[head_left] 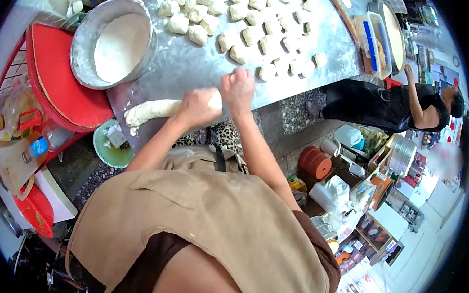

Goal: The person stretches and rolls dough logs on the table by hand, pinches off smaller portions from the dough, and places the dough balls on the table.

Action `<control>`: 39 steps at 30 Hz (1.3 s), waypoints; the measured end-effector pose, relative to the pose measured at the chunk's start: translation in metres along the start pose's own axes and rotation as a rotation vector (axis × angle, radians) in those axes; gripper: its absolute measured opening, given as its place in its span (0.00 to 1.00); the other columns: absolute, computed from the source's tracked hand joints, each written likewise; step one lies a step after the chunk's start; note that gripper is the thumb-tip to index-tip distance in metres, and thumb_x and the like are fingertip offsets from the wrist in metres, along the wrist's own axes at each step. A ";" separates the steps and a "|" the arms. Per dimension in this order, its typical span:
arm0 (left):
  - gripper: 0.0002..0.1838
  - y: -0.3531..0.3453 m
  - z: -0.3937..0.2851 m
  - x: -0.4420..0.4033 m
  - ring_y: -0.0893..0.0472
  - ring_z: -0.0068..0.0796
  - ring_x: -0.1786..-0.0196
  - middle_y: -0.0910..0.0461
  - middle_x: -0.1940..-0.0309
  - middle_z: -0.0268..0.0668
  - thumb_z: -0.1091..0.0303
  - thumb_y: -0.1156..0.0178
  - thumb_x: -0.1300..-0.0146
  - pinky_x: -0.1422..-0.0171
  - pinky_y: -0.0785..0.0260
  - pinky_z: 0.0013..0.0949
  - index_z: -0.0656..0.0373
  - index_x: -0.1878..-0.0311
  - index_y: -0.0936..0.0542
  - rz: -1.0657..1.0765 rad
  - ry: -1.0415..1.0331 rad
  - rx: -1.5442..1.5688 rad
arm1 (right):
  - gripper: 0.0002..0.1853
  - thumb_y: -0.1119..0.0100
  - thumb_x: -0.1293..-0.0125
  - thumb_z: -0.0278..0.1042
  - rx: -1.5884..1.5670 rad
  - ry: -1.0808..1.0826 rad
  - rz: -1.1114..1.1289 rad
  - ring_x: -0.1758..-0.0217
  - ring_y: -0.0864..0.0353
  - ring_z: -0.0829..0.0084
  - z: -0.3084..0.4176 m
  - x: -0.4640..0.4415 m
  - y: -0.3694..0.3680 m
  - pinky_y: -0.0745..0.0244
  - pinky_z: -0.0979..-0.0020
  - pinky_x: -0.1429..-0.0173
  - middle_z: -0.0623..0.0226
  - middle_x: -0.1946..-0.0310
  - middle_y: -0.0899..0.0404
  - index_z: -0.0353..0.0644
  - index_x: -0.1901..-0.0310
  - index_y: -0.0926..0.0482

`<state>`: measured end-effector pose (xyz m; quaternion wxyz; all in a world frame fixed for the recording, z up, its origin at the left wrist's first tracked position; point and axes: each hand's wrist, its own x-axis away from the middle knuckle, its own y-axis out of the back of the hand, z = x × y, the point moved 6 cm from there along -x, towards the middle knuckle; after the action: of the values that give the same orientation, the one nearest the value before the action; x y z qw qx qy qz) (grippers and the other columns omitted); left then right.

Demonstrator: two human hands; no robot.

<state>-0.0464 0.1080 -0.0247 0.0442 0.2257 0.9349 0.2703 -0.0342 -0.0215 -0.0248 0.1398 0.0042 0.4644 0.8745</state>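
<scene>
A thick rope of white dough (pixel 154 112) lies along the near edge of the metal table. My left hand (pixel 197 107) is wrapped round it, and the dough's rounded end shows beyond the thumb side. Just to the right, my right hand (pixel 238 88) is raised over the table edge with its fingers closed. What sits inside that fist, if anything, is hidden. Many floury dough pieces (pixel 198 35) are spread over the far part of the table, apart from both hands.
A metal pot of flour (pixel 120 47) stands at the table's left, beside a red round-edged board (pixel 63 79). Below is a green basin (pixel 112 143). A lidded plastic box (pixel 375 45) and a rolling pin (pixel 343 17) lie at right. Another person (pixel 390 104) stands farther right.
</scene>
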 end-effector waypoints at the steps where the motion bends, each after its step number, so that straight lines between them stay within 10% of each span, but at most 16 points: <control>1: 0.10 0.010 -0.026 0.007 0.20 0.48 0.68 0.21 0.73 0.47 0.65 0.35 0.54 0.63 0.28 0.43 0.57 0.69 0.23 0.075 -0.043 0.136 | 0.16 0.38 0.47 0.37 0.028 -0.122 0.019 0.58 0.26 0.50 -0.036 -0.009 -0.006 0.28 0.55 0.54 0.50 0.62 0.29 0.38 0.60 0.28; 5: 0.11 0.015 0.012 0.006 0.20 0.33 0.65 0.21 0.68 0.40 0.67 0.32 0.51 0.59 0.30 0.35 0.58 0.72 0.26 0.066 0.305 0.257 | 0.33 0.33 0.51 0.42 0.158 -0.190 0.156 0.42 0.33 0.47 -0.029 -0.003 0.022 0.32 0.56 0.42 0.43 0.44 0.36 0.40 0.44 0.33; 8: 0.12 0.024 0.015 -0.006 0.23 0.35 0.51 0.26 0.47 0.41 0.64 0.32 0.49 0.50 0.31 0.35 0.58 0.69 0.25 -0.160 -0.018 0.327 | 0.37 0.32 0.53 0.40 0.335 -0.038 0.238 0.36 0.39 0.48 0.018 -0.002 0.049 0.35 0.55 0.37 0.43 0.39 0.38 0.42 0.40 0.34; 10: 0.13 0.018 0.005 -0.006 0.29 0.33 0.41 0.37 0.36 0.38 0.64 0.33 0.48 0.44 0.34 0.33 0.57 0.65 0.26 -0.050 -0.123 0.547 | 0.29 0.33 0.53 0.36 -0.372 0.061 0.673 0.40 0.32 0.53 0.048 0.022 0.015 0.32 0.57 0.40 0.48 0.47 0.29 0.41 0.46 0.29; 16: 0.29 0.013 0.029 0.011 0.19 0.41 0.55 0.19 0.58 0.44 0.64 0.28 0.55 0.50 0.28 0.39 0.57 0.49 0.27 0.049 0.172 0.222 | 0.20 0.34 0.52 0.35 -0.780 -0.368 0.681 0.56 0.21 0.56 0.034 0.019 0.002 0.25 0.66 0.52 0.56 0.60 0.22 0.36 0.57 0.24; 18: 0.23 0.009 0.032 0.010 0.21 0.51 0.55 0.19 0.61 0.49 0.60 0.32 0.53 0.54 0.27 0.45 0.55 0.52 0.25 0.037 0.108 0.068 | 0.20 0.32 0.51 0.35 -0.361 0.088 0.338 0.61 0.21 0.70 0.058 0.007 0.031 0.25 0.69 0.54 0.64 0.61 0.21 0.40 0.55 0.23; 22: 0.18 0.010 0.024 0.008 0.22 0.53 0.54 0.20 0.60 0.50 0.61 0.36 0.50 0.54 0.28 0.45 0.56 0.56 0.23 0.079 0.055 0.084 | 0.11 0.36 0.47 0.38 -0.058 0.381 0.154 0.67 0.23 0.61 0.082 0.021 0.020 0.25 0.64 0.64 0.62 0.71 0.27 0.43 0.66 0.25; 34: 0.10 0.032 0.017 0.014 0.21 0.41 0.75 0.21 0.77 0.42 0.70 0.34 0.55 0.65 0.28 0.37 0.62 0.70 0.22 -0.117 -0.180 0.181 | 0.11 0.39 0.48 0.34 -0.192 0.190 -0.159 0.69 0.28 0.53 0.027 -0.027 -0.043 0.30 0.58 0.66 0.57 0.72 0.32 0.41 0.70 0.32; 37: 0.08 0.039 0.028 0.020 0.22 0.32 0.69 0.20 0.69 0.37 0.70 0.35 0.51 0.60 0.29 0.32 0.61 0.69 0.23 -0.030 0.248 0.355 | 0.21 0.37 0.47 0.39 -0.074 0.132 0.004 0.56 0.27 0.48 0.026 -0.036 -0.048 0.28 0.54 0.54 0.52 0.55 0.30 0.43 0.53 0.29; 39: 0.08 0.044 0.048 0.018 0.23 0.30 0.63 0.22 0.60 0.39 0.71 0.37 0.49 0.56 0.30 0.31 0.61 0.67 0.24 -0.138 0.145 0.409 | 0.37 0.33 0.50 0.45 0.220 0.187 0.195 0.40 0.36 0.40 0.046 -0.030 -0.028 0.33 0.51 0.40 0.46 0.36 0.42 0.51 0.37 0.34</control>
<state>-0.0349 0.1724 -0.0419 -0.0517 0.1456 0.9842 0.0869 0.0074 0.0236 -0.0180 0.0091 -0.0171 0.5657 0.8244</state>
